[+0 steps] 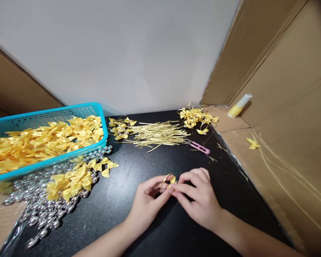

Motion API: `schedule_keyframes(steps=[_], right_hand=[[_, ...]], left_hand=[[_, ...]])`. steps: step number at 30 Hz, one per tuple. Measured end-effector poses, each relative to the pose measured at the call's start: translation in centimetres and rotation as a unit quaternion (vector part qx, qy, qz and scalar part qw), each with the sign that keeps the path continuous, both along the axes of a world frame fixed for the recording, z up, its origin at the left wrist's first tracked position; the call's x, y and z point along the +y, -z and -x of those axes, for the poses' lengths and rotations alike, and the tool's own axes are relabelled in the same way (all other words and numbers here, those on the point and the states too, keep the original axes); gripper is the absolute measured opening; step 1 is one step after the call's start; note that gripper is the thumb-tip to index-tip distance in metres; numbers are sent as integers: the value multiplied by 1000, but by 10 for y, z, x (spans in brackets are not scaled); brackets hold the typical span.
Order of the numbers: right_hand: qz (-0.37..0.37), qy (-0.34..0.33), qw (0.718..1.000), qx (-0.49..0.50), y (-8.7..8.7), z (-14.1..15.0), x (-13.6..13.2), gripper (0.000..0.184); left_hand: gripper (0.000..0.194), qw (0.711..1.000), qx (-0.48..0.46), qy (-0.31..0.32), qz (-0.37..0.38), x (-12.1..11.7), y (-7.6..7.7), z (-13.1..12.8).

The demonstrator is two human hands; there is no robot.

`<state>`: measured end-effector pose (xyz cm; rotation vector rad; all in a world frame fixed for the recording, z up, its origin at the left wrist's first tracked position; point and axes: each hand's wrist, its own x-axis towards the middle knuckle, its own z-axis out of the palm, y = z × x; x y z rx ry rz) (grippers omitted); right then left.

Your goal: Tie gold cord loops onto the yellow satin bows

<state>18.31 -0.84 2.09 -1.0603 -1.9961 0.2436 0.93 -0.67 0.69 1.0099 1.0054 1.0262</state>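
Near the front middle of the black tabletop, my left hand (153, 200) pinches a small yellow ribbon bow (173, 179) with a gold wire loop standing up from it. From the other side, my right hand (200, 196) grips the same bow between thumb and fingertips. The fingertips of both hands meet and hide the bow's lower part. Beyond the hands lies a loose pile of gold twist ties (160, 134). Pink-handled thread snips (199, 146) rest at its right end.
A turquoise basket (105, 132) of yellow bows stands at left. Silver beads (46, 212) and loose bows (72, 182) spread before it. Looped bows (195, 117) pile up back right, others (120, 128) by the basket. A thread cone (239, 106) stands beside the cardboard wall (291, 82).
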Motion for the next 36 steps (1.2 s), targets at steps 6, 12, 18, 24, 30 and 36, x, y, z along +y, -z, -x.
schedule_keyframes(steps=[6,12,18,24,30,36], right_hand=[[55,-32,998,-12,-2,-2,1,10],[81,-58,995,-13,-2,-2,0,14],[88,-109,989,53,-1,-1,-1,14],[60,-144,981,111,-3,-4,0,7],[53,-66,993,82,5,-3,4,13],[27,-96,993,65,4,-1,4,17]], left_hand=[[25,996,65,18,-59,-2,0,1],[21,992,97,33,-78,-1,-2,0],[22,993,82,40,-70,-2,-4,1],[22,997,65,31,-30,0,-3,1],[28,998,52,25,-16,1,-2,1],[24,997,64,33,-29,0,-3,0]])
